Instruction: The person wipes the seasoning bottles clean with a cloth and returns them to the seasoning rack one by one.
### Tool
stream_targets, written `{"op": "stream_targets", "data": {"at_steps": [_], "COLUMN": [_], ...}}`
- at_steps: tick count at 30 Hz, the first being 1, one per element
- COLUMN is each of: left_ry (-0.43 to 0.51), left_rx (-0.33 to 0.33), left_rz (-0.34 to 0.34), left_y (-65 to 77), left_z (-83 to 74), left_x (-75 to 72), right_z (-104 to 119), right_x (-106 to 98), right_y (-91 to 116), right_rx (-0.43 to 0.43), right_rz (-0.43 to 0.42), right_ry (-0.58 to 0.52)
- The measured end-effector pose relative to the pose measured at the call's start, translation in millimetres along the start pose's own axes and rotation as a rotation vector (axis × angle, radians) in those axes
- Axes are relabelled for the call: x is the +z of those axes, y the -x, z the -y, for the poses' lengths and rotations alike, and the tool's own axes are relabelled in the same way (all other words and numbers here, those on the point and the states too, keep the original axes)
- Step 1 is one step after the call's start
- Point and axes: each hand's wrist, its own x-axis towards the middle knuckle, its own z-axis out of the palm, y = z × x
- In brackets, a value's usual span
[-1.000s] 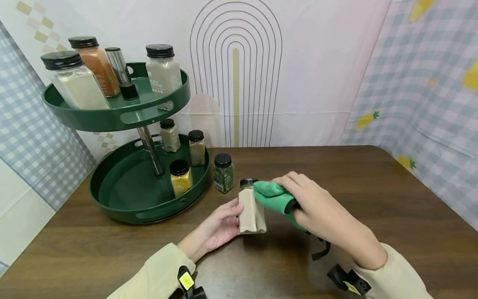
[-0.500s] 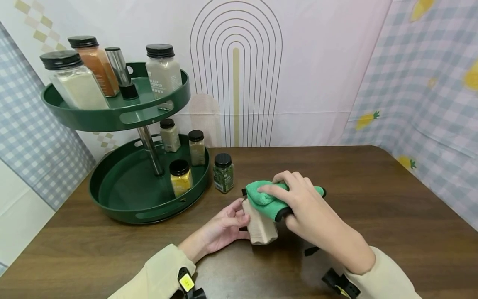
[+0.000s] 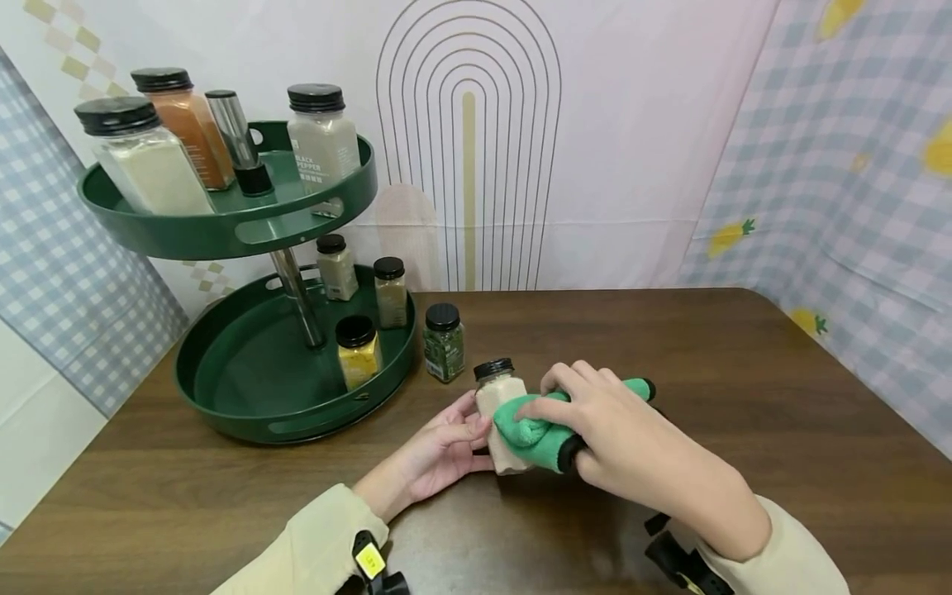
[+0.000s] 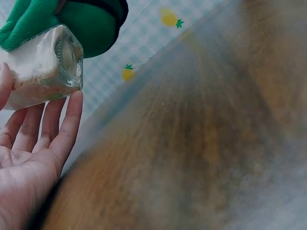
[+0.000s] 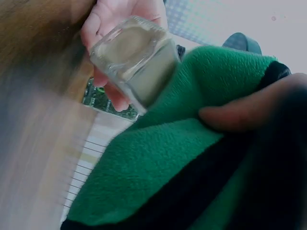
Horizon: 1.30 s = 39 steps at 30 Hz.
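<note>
My left hand (image 3: 439, 450) grips a clear square spice jar (image 3: 492, 398) of pale powder by its side, thumb in front. Its black lid (image 3: 494, 368) points up and slightly left; the glass base (image 4: 71, 57) faces the left wrist camera. With my right hand (image 3: 625, 430) I hold a folded green cloth (image 3: 531, 434) edged in black, pressed against the jar's right side. In the right wrist view the thumb (image 5: 235, 115) lies over the cloth (image 5: 153, 153), beside the jar (image 5: 132, 52). Part of the jar's front is hidden under the cloth.
A green two-tier rack (image 3: 223, 417) stands at left on the wooden table (image 3: 706, 355). Several jars and a silver cylinder (image 3: 236, 136) sit on its top tier. Small jars, one with yellow contents (image 3: 360, 364), stand below. A jar of green herbs (image 3: 444, 347) stands beside the rack.
My right hand moves the cloth from the jar's upper right side over its lid and neck, then down onto its body. The jar tilts and then comes back more upright, its lid showing again.
</note>
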Motion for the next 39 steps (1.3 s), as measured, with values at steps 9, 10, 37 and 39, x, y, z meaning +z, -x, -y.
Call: {"op": "stream_targets", "data": {"at_steps": [9,10,37,39], "left_ry": [0.000,-0.006,-0.012,0.001], "left_rx": [0.020,0.021,0.014,0.020], "left_rz": [0.009,0.015,0.024,0.004], "left_y": [0.2,0.1,0.2,-0.3], "left_z": [1.0,1.5,0.0,0.1], "left_x": [-0.6,-1.1,-0.9,-0.7], "right_z": [5.5,6.3,-3.9,-2.6], "right_x": [-9.9,-10.7,-4.1,-6.6], "right_y": [7.4,8.4,3.4,5.4], "right_rx": [-0.028,-0.038,0.058,0.049], "right_rz": [0.163,0.181,0.069,0.119], "right_ry": [-0.011,-0.009,-0.051,-0.054]}}
